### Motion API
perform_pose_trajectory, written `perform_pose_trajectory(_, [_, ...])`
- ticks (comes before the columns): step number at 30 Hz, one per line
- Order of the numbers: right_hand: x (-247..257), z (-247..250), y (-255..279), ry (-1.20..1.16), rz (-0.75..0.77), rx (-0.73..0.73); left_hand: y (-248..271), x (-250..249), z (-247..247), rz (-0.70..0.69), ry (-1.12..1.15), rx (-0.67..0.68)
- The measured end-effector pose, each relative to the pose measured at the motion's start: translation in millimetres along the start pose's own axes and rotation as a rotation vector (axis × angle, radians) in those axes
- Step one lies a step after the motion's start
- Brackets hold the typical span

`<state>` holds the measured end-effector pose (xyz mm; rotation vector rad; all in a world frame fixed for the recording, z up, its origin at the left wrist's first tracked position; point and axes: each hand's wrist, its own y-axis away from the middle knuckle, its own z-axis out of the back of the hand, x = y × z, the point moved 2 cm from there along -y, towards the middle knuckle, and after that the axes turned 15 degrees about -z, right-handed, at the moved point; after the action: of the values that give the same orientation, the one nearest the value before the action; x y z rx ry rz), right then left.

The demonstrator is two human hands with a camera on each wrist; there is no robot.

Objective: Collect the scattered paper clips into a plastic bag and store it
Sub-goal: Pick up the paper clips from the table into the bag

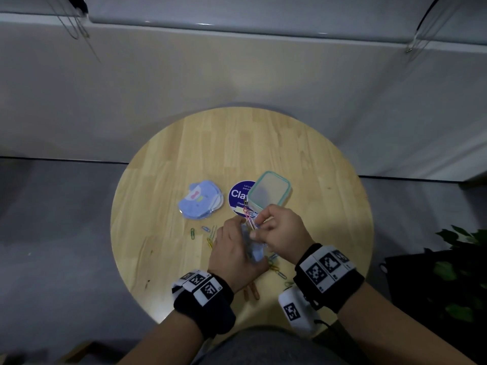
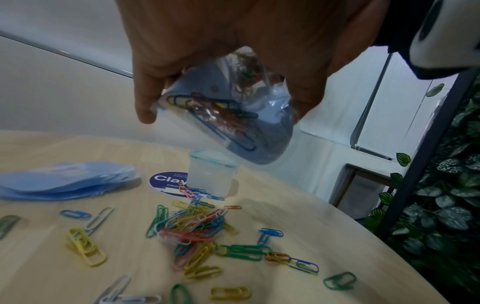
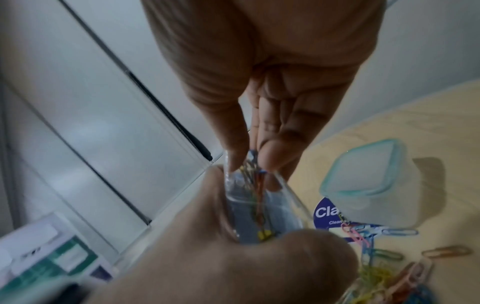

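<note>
My left hand [image 1: 237, 243] grips a small clear plastic bag [image 2: 228, 123] above the round wooden table [image 1: 237, 143]; several coloured paper clips lie inside it. My right hand [image 3: 249, 161] pinches a small bunch of paper clips [image 3: 255, 170] at the bag's open mouth [image 3: 259, 197], its fingertips pointing down into it. More loose paper clips [image 2: 192, 226] lie scattered on the table below both hands, some linked in a chain [image 1: 249, 216] near the box. In the head view the hands hide most of the bag [image 1: 254, 252].
A clear lidded box with a teal rim [image 1: 268, 192] stands just beyond my hands, beside a round blue sticker [image 1: 237, 194]. A stack of blue bags [image 1: 201, 204] lies at the left. A leafy plant [image 1: 458, 272] stands off the table's right edge.
</note>
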<state>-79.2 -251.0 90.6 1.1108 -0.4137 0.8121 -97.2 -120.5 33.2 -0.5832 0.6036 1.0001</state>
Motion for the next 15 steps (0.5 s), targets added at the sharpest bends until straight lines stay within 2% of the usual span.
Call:
perform_pose_trajectory(3, [-2.9,2.4,1.3,-0.086,0.010,0.065,-0.6,-1.0,-0.1,-0.014,0.029,-0.008])
perform_pose_trajectory(7, [-0.9,4.0,6.1,0.026,0.088,0.094,-0.9,0.0,-0.6,-0.033,0.045,-0.004])
perform_pose_trajectory(11, [7.4,12.5,6.4,-0.278,0.120,0.137,0.8,3.7,-1.6,-0.018,0.139,-0.026])
perform_pose_trajectory(15, [12.8,26.3,3.7,-0.427,0.159,0.121,-1.3,0.5,-1.3,0.028,0.278,-0.056])
